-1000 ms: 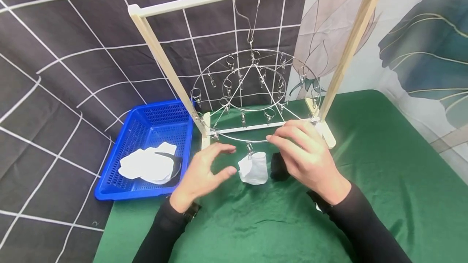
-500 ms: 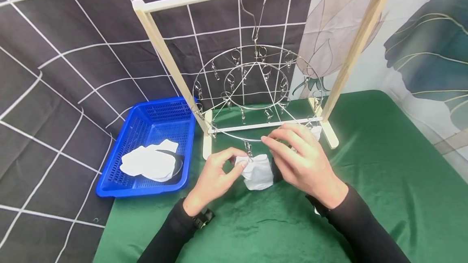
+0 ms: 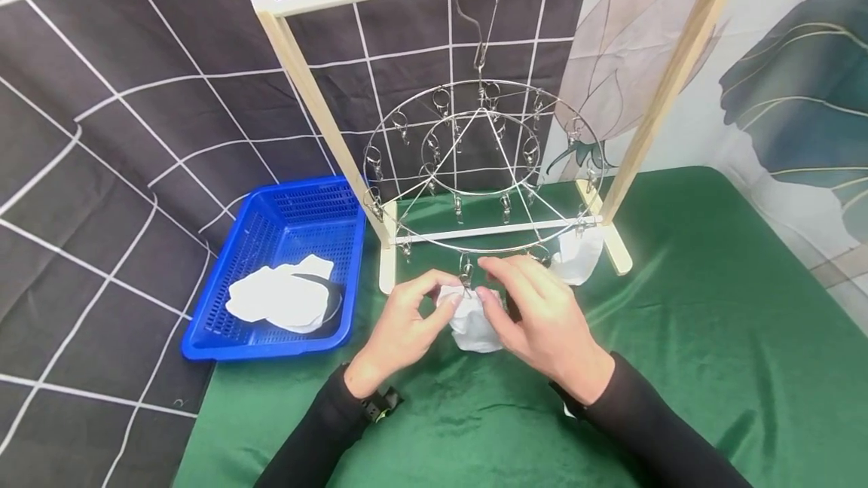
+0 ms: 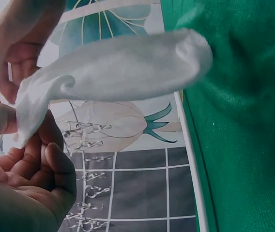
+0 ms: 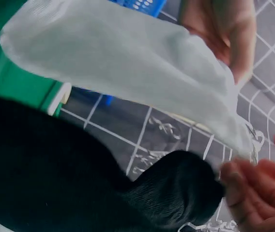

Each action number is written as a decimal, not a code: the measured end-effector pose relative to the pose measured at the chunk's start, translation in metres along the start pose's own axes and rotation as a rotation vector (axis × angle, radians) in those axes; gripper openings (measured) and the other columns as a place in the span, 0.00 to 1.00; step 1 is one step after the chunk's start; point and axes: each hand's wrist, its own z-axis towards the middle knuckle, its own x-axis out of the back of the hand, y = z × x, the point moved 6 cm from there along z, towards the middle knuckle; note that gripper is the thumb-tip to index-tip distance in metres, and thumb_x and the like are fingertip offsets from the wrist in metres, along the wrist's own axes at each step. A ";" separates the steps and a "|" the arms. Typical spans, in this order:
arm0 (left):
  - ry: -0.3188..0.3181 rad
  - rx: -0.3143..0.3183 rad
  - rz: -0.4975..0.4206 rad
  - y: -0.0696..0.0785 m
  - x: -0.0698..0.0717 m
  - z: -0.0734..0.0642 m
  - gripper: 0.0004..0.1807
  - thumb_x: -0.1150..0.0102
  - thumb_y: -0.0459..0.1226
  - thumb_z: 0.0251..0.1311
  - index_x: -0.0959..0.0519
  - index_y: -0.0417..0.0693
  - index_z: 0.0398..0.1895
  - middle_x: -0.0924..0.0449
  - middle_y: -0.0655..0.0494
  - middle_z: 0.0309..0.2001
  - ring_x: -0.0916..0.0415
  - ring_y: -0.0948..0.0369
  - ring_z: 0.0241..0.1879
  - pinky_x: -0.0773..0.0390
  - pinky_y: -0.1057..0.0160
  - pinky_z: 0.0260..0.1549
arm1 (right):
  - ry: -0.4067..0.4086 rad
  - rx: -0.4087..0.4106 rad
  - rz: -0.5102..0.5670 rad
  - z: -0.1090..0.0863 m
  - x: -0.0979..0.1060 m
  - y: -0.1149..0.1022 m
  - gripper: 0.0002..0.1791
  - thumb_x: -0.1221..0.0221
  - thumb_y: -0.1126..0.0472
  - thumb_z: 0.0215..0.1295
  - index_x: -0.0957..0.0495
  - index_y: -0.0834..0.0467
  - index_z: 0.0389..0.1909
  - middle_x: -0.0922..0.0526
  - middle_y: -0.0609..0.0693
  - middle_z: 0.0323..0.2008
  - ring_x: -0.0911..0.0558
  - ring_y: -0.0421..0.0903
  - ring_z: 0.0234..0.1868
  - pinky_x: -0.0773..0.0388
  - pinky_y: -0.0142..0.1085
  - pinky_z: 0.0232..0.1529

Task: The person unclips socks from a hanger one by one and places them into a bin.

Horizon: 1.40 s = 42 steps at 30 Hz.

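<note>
A white sock [image 3: 475,330] hangs by its cuff below a small metal clip [image 3: 466,268] at the front of a round wire hanger [image 3: 441,241]. My left hand [image 3: 404,318] pinches the cuff between thumb and fingers; the left wrist view shows the sock's foot [image 4: 123,67] stretching away from them. My right hand [image 3: 539,315] is at the cuff's other corner, its thumb right at the fabric and its index finger apart from the thumb, near the clip. A black sock [image 5: 176,193] hangs next to the white one, mostly hidden behind my right hand in the head view.
A wooden frame [image 3: 298,77] carries the hanger, with several clips round its rings. Another white sock [image 3: 576,256] hangs at the hanger's right. On the left, a blue basket [image 3: 271,352] holds white fabric pieces [image 3: 278,296] and a dark one [image 3: 332,298]. Green cloth [image 3: 475,428] covers the table.
My left hand has moved right and taken hold of the white sock's cuff. My right hand has moved left from beside the black sock to the white sock's cuff.
</note>
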 end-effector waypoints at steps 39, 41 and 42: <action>-0.147 0.083 0.082 0.002 -0.003 -0.007 0.05 0.44 0.38 0.65 0.21 0.56 0.41 0.22 0.69 0.34 0.26 0.69 0.31 0.24 0.67 0.30 | 0.191 -0.156 0.397 0.002 -0.002 0.011 0.14 0.38 0.78 0.51 0.15 0.64 0.39 0.16 0.54 0.29 0.21 0.45 0.27 0.34 0.28 0.24; -0.125 0.192 0.055 -0.006 0.012 -0.011 0.07 0.44 0.34 0.64 0.21 0.56 0.41 0.21 0.66 0.33 0.25 0.67 0.30 0.23 0.64 0.29 | 0.194 -0.155 0.399 0.001 -0.002 0.011 0.13 0.38 0.78 0.51 0.15 0.64 0.38 0.16 0.54 0.29 0.22 0.45 0.26 0.33 0.28 0.24; -0.097 0.243 0.048 -0.006 0.023 -0.012 0.07 0.45 0.32 0.63 0.21 0.53 0.40 0.21 0.63 0.33 0.25 0.65 0.29 0.22 0.63 0.29 | 0.193 -0.156 0.396 0.001 -0.002 0.011 0.13 0.38 0.77 0.51 0.15 0.63 0.38 0.16 0.53 0.29 0.23 0.44 0.26 0.33 0.28 0.24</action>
